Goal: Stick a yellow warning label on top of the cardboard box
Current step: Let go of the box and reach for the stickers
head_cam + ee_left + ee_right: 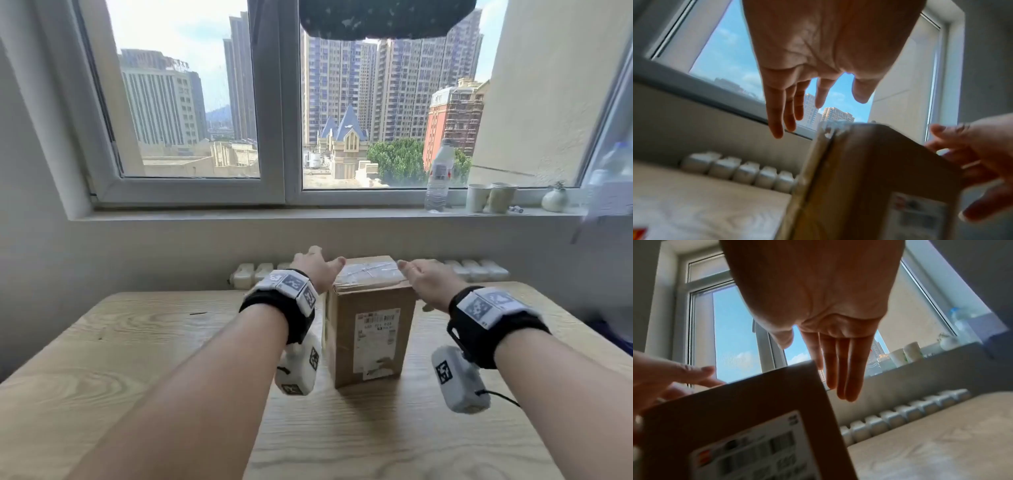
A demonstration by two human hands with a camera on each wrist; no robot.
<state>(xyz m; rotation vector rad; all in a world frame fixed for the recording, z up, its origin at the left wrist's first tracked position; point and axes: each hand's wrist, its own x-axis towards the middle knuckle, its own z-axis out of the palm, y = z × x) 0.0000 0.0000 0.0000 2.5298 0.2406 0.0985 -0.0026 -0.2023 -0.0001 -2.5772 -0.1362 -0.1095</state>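
Note:
A brown cardboard box stands upright on the wooden table, its taped top facing up and a white shipping label on its near face. My left hand hovers by the box's top left edge with straight, spread fingers and holds nothing. My right hand mirrors it at the top right edge, also empty. The left wrist view shows the left hand above the box. The right wrist view shows the right hand beside the box. No yellow label is in view.
On the windowsill at the right stand a water bottle, two paper cups and a small vase. A white radiator runs behind the table. A small red and yellow patch lies on the table at far left.

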